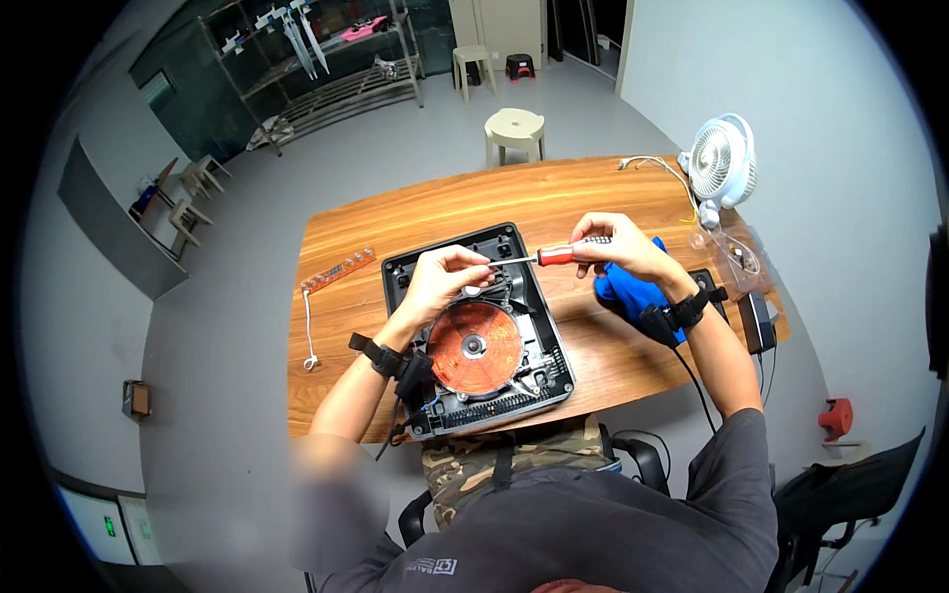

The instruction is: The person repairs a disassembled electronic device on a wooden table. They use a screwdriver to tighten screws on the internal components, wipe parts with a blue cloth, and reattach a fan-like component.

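My right hand (625, 249) is closed around the red handle of a screwdriver (557, 255). Its metal shaft points left, held roughly level above the work. At the tip of that shaft, the thumb and fingers of my left hand (440, 280) are pinched together; anything small between them is too tiny to make out. Below both hands lies an opened induction cooker (561, 371), a black casing with its inside showing. A round copper coil (474, 348) with a metal centre sits in its near half. My left hand and forearm cover part of the casing's left side.
The cooker rests on a wooden table (346, 336). On the left lies a strip with small round parts (339, 272). To the right are a blue cloth (633, 295), a white fan (722, 163) with cables, and a black box (757, 321). A stool (515, 127) stands beyond.
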The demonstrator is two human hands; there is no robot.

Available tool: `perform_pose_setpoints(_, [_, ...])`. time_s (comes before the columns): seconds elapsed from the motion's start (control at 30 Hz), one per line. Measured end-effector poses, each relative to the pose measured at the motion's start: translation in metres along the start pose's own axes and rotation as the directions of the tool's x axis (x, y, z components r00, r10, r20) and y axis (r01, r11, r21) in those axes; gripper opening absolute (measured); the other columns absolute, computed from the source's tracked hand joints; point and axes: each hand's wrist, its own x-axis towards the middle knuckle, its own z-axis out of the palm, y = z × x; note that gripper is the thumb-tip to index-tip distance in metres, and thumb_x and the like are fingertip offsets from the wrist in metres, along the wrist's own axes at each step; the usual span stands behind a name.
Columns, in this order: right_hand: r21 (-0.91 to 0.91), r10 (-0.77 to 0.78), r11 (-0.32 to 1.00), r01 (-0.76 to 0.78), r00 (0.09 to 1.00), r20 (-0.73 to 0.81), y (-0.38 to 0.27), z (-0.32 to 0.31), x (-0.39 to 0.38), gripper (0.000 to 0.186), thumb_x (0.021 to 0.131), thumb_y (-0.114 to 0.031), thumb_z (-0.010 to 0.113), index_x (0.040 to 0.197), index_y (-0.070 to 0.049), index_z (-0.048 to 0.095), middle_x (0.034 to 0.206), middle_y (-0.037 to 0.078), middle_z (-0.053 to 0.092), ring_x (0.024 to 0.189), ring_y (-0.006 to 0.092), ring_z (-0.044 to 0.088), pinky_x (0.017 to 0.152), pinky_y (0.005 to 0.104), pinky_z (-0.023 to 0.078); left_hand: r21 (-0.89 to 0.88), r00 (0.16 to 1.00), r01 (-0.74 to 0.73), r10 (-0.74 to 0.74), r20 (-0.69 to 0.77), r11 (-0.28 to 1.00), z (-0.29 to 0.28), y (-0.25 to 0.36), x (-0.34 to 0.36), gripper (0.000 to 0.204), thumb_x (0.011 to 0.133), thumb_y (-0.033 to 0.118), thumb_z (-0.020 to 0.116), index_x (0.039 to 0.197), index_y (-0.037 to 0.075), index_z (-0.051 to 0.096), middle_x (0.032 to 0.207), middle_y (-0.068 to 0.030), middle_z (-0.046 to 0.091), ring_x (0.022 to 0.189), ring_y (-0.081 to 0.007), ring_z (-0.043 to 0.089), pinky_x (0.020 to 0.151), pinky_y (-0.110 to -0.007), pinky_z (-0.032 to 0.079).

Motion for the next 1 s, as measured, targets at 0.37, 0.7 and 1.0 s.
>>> perform_pose_setpoints(0.37, [0.129,-0.011,0.992,0.007,0.999,0.032,-0.007,-0.003,-0.003,0.029,0.095,-0.02,0.073,0.114,-0.003,0.059,0.099,0.009,0.069,0.078,0.0155,0.071,0.057,0.0246,0.053,0.206,0.998,-0.058,0.063,-0.017,0.977,0.005,0.004,0.009,0.02,0.092,0.004,0.074,0.111,-0.002,0.072,0.1,-0.0106,0.076,0.094,-0.0148,0.073,0.086,-0.028,0.059])
perform_pose_setpoints(0.7, [0.155,-0.012,0.988,0.025,0.997,-0.081,-0.011,0.001,0.0,0.027,0.095,-0.016,0.074,0.111,-0.001,0.057,0.098,0.012,0.071,0.081,0.0197,0.075,0.059,0.0274,0.058,0.452,0.98,-0.199,0.167,0.109,0.87,0.012,0.0,0.007,0.039,0.087,0.007,0.079,0.125,0.003,0.068,0.113,-0.0115,0.075,0.103,-0.0176,0.073,0.091,-0.031,0.058])
perform_pose_setpoints(1.0, [-0.049,-0.112,0.993,0.104,0.97,-0.215,-0.012,-0.009,0.005,0.027,0.092,-0.017,0.078,0.106,-0.001,0.062,0.098,0.011,0.074,0.076,0.0146,0.072,0.058,0.0253,0.056,0.863,0.952,-0.296,0.204,0.23,0.41,-0.015,-0.036,0.022,0.036,0.081,0.019,0.081,0.111,0.002,0.073,0.111,-0.0162,0.064,0.111,-0.0362,0.061,0.1,-0.042,0.049])
